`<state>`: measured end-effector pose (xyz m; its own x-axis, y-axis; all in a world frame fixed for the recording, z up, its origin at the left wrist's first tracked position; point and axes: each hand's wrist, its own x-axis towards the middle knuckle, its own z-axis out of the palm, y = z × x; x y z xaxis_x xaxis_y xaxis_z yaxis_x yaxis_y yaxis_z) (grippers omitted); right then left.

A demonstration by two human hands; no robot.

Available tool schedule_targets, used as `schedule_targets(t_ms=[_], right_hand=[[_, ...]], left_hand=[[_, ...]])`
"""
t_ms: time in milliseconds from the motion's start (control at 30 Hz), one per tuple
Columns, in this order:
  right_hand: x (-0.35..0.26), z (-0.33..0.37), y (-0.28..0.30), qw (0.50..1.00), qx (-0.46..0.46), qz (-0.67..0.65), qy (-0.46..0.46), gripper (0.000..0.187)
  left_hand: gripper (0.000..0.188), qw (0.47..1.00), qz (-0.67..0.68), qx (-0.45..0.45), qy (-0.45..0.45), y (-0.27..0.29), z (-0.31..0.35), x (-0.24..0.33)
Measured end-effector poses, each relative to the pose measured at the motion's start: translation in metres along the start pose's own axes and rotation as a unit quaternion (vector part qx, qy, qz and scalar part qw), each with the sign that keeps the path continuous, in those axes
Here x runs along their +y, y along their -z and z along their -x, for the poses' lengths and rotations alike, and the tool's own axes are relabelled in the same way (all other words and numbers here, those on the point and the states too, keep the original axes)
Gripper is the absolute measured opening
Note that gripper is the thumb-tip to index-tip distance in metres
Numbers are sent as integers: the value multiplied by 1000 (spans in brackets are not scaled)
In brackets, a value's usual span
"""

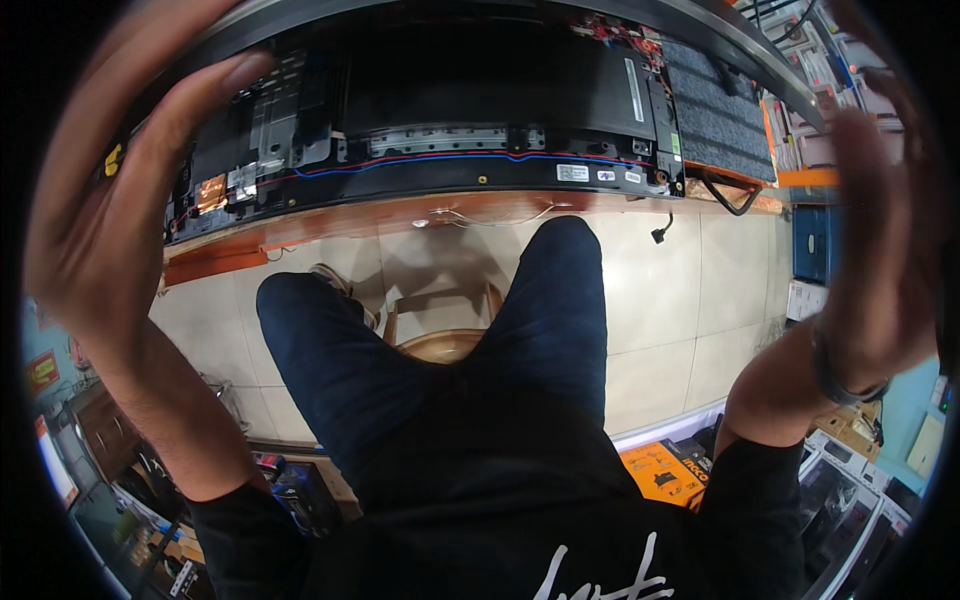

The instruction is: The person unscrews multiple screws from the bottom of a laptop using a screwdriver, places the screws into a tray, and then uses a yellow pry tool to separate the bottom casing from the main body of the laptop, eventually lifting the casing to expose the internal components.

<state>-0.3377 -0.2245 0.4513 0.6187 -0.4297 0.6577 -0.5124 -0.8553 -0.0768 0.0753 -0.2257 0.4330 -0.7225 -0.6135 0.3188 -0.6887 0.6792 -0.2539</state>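
A long, dark grey panel (745,58) with a thin edge arches across the top, close in front of me, much of it out of view. My left hand (110,235) grips its left end, thumb on the near side. At the other end, my right hand (885,240) closes around it, partly blurred and cut by the dark rim. Beneath the panel lies an opened laptop base (400,180), innards up. It shows a large flat black battery (480,85), metal brackets, a red and blue wire pair (440,157) along the near edge, and copper-coloured foil at left.
The laptop rests on a wooden table (400,212). A grey textured mat (715,105) lies to its right, and a black cable plug (659,235) dangles below the edge. My legs and a wooden stool (440,345) are underneath. An orange box (660,472) sits behind at right.
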Motion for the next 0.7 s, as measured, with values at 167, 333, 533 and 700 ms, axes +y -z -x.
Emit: schedule_targets(t_ms=[167,333,533,700], right_hand=[[-6,-33,-18,956,-187,167,151,26],[-11,-32,-37,947,-229,189,121,39],[1,-26,-37,936,-228,233,130,38],[-1,-26,-34,941,-239,206,125,38]], left_hand=[[30,998,-32,8,-48,10,-4,10],[29,898,284,333,-43,-42,-31,27],[32,952,125,269,73,-33,14,43],[33,943,108,295,108,-22,92,47]])
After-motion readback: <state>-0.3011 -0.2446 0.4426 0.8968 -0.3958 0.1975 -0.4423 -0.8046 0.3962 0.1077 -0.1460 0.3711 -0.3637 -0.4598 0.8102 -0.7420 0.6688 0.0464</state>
